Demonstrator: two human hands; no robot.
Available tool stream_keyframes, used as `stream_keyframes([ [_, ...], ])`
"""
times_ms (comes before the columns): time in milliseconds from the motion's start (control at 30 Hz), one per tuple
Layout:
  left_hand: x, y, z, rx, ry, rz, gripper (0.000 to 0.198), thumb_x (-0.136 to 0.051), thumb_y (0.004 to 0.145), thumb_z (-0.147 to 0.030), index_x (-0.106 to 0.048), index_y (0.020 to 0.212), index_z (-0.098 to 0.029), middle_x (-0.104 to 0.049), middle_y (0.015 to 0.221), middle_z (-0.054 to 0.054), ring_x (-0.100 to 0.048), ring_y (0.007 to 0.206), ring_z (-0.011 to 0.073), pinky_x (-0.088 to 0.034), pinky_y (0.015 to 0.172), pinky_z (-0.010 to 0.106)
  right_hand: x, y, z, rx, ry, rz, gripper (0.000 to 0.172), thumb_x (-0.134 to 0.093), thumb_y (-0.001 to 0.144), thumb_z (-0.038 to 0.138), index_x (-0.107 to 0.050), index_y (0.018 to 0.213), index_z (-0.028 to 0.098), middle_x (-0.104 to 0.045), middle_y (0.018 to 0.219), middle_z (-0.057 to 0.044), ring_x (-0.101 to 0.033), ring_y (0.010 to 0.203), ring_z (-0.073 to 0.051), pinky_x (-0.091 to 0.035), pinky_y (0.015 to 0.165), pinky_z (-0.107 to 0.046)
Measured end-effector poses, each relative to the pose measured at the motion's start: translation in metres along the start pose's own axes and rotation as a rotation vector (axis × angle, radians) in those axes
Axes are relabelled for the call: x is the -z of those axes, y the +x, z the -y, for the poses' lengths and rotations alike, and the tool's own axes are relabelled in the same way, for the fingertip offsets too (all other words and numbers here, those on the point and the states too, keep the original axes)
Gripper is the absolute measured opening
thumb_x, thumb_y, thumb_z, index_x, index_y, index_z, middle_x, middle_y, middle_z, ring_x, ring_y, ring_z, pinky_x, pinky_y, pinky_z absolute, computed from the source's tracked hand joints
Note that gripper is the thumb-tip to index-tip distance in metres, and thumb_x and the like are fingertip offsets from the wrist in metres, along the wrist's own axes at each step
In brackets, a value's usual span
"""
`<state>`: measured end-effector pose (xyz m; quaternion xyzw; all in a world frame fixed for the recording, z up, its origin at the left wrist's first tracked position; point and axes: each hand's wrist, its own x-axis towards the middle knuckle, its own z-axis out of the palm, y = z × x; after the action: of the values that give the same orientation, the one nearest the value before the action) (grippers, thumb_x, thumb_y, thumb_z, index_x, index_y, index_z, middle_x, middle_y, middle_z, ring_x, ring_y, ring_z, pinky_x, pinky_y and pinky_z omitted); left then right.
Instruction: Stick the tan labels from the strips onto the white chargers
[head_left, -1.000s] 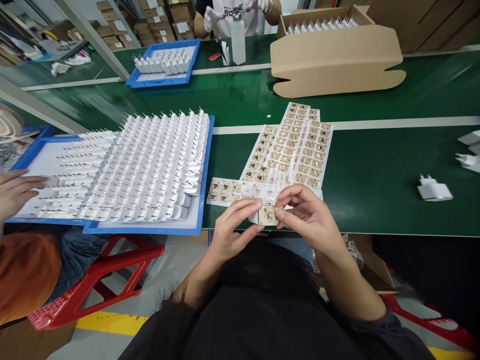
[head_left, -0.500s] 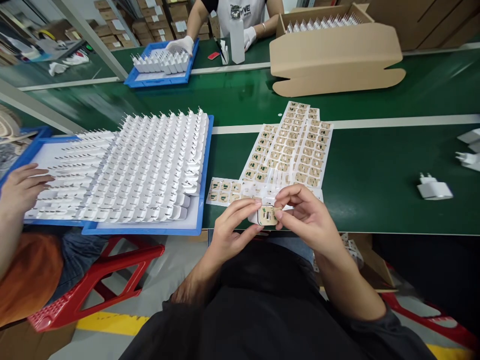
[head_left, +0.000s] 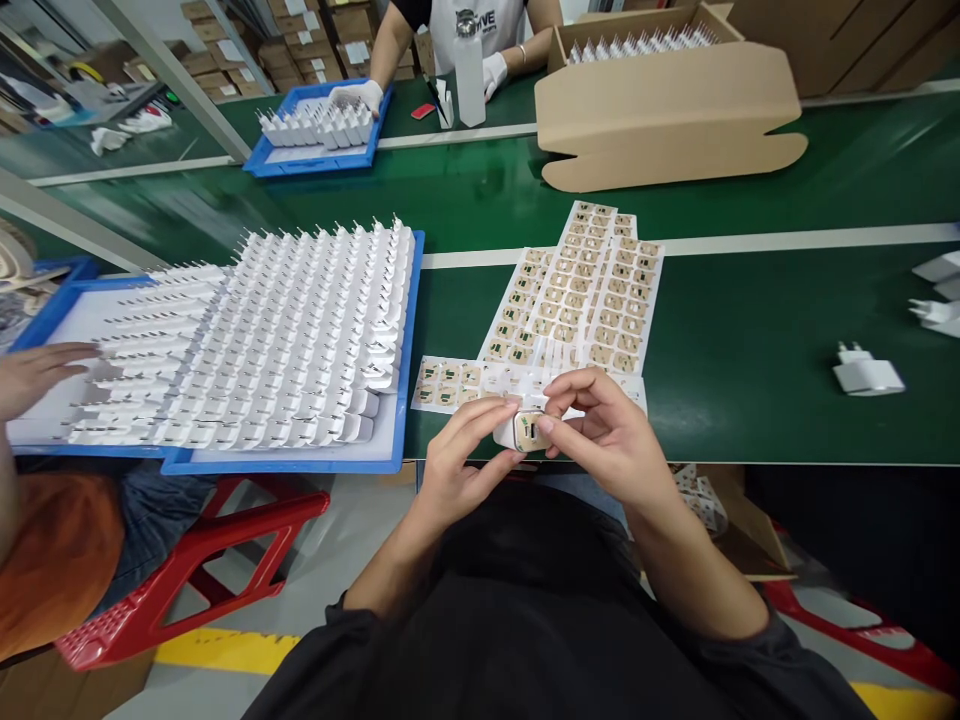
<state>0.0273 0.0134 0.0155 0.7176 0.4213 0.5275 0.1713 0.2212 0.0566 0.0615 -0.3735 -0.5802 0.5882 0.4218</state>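
Both my hands meet at the near edge of the green belt, holding one small white charger plug [head_left: 523,431] with a tan sticker on its face. My left hand [head_left: 459,462] pinches the plug's left side between thumb and fingers. The fingers of my right hand [head_left: 609,437] press on the sticker from the right. Just beyond my hands lie sheets of tan stickers [head_left: 581,295] on white backing. A blue tray [head_left: 409,330] packed with several rows of white plugs sits to the left.
A co-worker's hand [head_left: 34,368] rests on the tray's left end. Across the belt, a person in white gloves touches a smaller blue tray [head_left: 319,125] beside a cardboard box [head_left: 667,100] of plugs. Loose plugs [head_left: 866,372] lie at right. A red stool [head_left: 191,560] stands below.
My right fingers have slid further over the sticker on the plug. The co-worker's hand at left shifted on the tray; the person opposite lowered a gloved hand onto the far tray.
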Motion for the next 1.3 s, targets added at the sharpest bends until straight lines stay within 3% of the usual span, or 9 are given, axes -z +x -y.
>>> stream_keyframes([
  [567,0.000,0.000,0.003,-0.030,0.046,-0.033,0.048,-0.073,0.092,-0.022,-0.060,0.138,-0.026,-0.072,0.125,0.009,-0.069,0.117,0.0235,-0.059,0.102,0.041,-0.008,0.002,0.005,0.164,-0.274,-0.051,0.018,-0.069,0.092,0.021,-0.063,0.109,0.024,-0.062,0.078,0.003,-0.062,0.068,-0.011,-0.056,0.060,-0.021],
  [767,-0.005,-0.004,0.010,-0.043,0.052,-0.113,0.046,-0.073,0.091,-0.022,-0.061,0.135,-0.025,-0.072,0.121,0.009,-0.070,0.115,0.0236,-0.061,0.100,0.041,-0.003,0.004,0.001,0.204,-0.415,-0.100,0.020,-0.073,0.091,0.029,-0.066,0.109,0.024,-0.061,0.082,0.001,-0.061,0.072,-0.014,-0.056,0.060,-0.024],
  [833,-0.006,-0.006,0.011,-0.052,0.059,-0.156,0.047,-0.074,0.091,-0.022,-0.060,0.135,-0.026,-0.071,0.121,0.008,-0.070,0.115,0.0241,-0.061,0.100,0.043,-0.001,0.004,-0.004,0.168,-0.374,-0.119,0.020,-0.073,0.092,0.034,-0.067,0.109,0.025,-0.058,0.085,-0.001,-0.060,0.076,-0.015,-0.056,0.059,-0.023],
  [933,-0.009,-0.006,0.012,-0.082,0.030,-0.198,0.049,-0.075,0.089,-0.020,-0.058,0.135,-0.025,-0.070,0.121,0.009,-0.070,0.115,0.0244,-0.061,0.101,0.045,-0.005,0.002,-0.012,0.096,-0.180,-0.039,0.021,-0.071,0.093,0.037,-0.067,0.110,0.026,-0.058,0.094,-0.004,-0.061,0.087,-0.018,-0.057,0.061,-0.024],
  [1067,-0.018,-0.003,0.015,-0.114,-0.036,-0.226,0.048,-0.075,0.088,-0.015,-0.058,0.131,-0.025,-0.070,0.124,0.010,-0.070,0.118,0.0232,-0.061,0.103,0.044,-0.016,-0.001,-0.018,0.090,-0.063,0.003,0.031,-0.079,0.086,0.030,-0.065,0.113,0.029,-0.056,0.108,-0.005,-0.058,0.099,-0.020,-0.057,0.064,-0.023],
  [1300,-0.027,-0.009,0.019,-0.080,-0.204,-0.283,0.050,-0.077,0.086,-0.014,-0.055,0.129,-0.026,-0.069,0.125,0.010,-0.069,0.121,0.0236,-0.060,0.105,0.048,-0.015,0.002,-0.026,0.068,0.180,0.126,0.029,-0.076,0.089,0.031,-0.071,0.118,0.034,-0.052,0.112,-0.005,-0.057,0.096,-0.020,-0.062,0.066,-0.029],
])
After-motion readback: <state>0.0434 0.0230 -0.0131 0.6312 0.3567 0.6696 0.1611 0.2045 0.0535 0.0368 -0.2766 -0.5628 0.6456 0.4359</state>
